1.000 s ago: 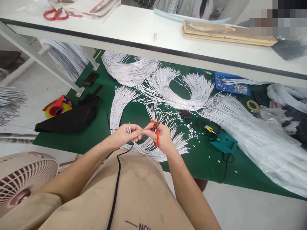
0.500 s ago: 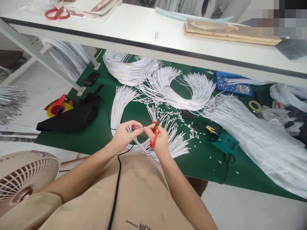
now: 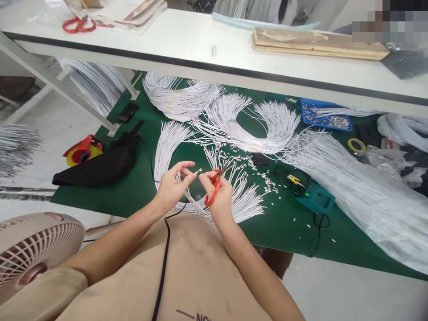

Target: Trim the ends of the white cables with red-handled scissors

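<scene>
My left hand [image 3: 174, 180] is closed around a few white wires [image 3: 189, 196], and a short wire end sticks out past the thumb. In my right hand [image 3: 219, 196] is a pair of red-handled scissors [image 3: 213, 193], with the dark blades pointing away up and to the right. The right thumb and fingertips are close to the wire end, with a small gap between. Under both hands, a loop of white wires [image 3: 247, 203] lies on the green table mat [image 3: 274, 229]. Many small white scraps [image 3: 267, 180] are scattered just beyond the scissors.
More wire bundles [image 3: 187, 100] lie under the white shelf [image 3: 187, 38]. At right are a blue tray [image 3: 326, 116] of small metal parts, a teal device [image 3: 316, 199] and a plastic-wrapped wire bundle [image 3: 368, 191]. A tape dispenser [image 3: 83, 150], black bag [image 3: 96, 165] and fan [image 3: 40, 249] are at left.
The fingertips of my two hands have moved slightly apart, and the wire end now shows between them. The scissors have turned a little in my right hand.
</scene>
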The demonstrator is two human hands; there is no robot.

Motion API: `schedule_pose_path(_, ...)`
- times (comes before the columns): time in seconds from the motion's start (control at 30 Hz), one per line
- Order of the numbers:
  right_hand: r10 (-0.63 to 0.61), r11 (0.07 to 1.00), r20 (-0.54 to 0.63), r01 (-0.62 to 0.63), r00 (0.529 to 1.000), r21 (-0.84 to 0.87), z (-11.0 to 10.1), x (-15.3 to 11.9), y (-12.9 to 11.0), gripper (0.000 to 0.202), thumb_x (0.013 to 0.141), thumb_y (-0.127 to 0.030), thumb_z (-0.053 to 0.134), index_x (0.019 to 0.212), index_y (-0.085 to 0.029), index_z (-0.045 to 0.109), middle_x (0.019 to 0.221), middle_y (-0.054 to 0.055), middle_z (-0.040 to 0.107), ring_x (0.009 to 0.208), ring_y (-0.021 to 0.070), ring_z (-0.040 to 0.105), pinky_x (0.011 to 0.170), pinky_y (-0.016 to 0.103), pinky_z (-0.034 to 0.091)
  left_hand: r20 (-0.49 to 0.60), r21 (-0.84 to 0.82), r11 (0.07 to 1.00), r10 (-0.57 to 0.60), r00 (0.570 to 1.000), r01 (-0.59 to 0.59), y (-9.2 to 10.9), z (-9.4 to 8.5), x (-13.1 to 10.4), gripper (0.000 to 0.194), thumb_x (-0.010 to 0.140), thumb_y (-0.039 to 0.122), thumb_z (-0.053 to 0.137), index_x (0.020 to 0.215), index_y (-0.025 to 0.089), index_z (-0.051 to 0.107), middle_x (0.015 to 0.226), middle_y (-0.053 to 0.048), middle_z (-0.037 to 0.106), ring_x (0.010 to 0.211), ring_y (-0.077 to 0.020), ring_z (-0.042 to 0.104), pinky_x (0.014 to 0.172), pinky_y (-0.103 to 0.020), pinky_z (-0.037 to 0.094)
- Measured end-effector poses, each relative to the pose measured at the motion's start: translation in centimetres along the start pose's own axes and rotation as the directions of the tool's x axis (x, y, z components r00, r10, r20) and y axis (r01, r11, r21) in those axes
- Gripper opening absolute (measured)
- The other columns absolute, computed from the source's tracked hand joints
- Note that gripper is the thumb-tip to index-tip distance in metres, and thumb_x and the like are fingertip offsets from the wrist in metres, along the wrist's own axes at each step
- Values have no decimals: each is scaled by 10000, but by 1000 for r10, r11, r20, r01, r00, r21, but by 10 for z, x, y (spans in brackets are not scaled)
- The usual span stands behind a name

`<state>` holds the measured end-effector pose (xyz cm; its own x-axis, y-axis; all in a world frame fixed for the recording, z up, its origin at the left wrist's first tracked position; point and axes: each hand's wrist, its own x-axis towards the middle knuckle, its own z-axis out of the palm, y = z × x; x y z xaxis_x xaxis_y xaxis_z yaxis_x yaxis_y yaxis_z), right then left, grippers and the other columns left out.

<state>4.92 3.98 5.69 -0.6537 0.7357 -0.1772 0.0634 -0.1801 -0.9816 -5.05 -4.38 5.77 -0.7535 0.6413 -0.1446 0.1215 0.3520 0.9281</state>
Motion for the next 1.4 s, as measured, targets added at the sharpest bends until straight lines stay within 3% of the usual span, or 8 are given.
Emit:
schedule_pose_path(0.17,71,997,-9,-70,997,36,-8,12,2,212,691,-305,630,840,-154,644,722,8,589,669,123,509,667,258,405,31,-42,999,-30,999,31,1,4,-4,268,729,345,600,916,160,654,770,-36,654,702,-154,582,691,-268,450)
schedule_pose_path(0.47,85,996,-4,-84,996,42,-14,13,8,112,685,-274,565,656,-168,544,598,-32,514,553,94,454,545,221,381,222,-145,976,-131,966,166,11,11,-8,291,719,383,611,874,138,637,686,-35,627,632,-147,569,581,-254,439)
schedule_pose_path(0.63,-27,998,-44,25,999,-60,-20,8,14,95,699,-269,552,682,-177,535,624,-34,496,558,91,430,551,221,379,-16,12,1000,0,1000,0,12,26,-14,204,726,358,597,787,172,655,754,-35,651,700,-157,584,658,-267,443)
schedule_pose_path(0.73,-56,991,-63,47,996,-126,-25,5,18,87,704,-267,541,697,-180,536,629,-31,497,565,96,431,555,224,381,-42,99,994,42,998,-38,13,34,-14,193,743,350,576,785,180,658,776,-33,659,713,-158,582,673,-267,441)
schedule_pose_path(0.97,-27,999,-32,26,999,-39,-51,12,11,157,734,-324,544,721,-170,574,630,-22,520,568,102,458,577,236,389,120,-107,978,-168,978,181,12,42,-5,306,685,413,637,807,132,643,679,-35,635,606,-128,554,603,-251,435)
schedule_pose_path(1.07,-48,983,46,55,998,-176,-73,22,13,215,768,-349,506,732,-163,608,644,-7,536,607,117,482,607,246,388,153,-233,944,-200,968,232,11,48,-8,336,689,387,646,894,124,607,686,-34,623,617,-121,554,612,-249,435)
schedule_pose_path(1.23,-95,710,321,290,942,-642,-96,25,22,156,752,-318,541,748,-190,630,729,11,572,635,126,485,592,248,336,98,-255,942,-200,975,219,15,60,-15,311,706,371,631,900,137,565,689,-24,621,612,-117,549,601,-241,424)
schedule_pose_path(1.4,-95,480,421,412,902,-775,-100,24,20,217,795,-365,508,700,-203,618,740,26,573,638,132,491,567,258,288,47,-189,965,-178,983,184,23,65,-22,291,708,405,622,827,141,591,646,-11,606,585,-111,536,598,-241,425)
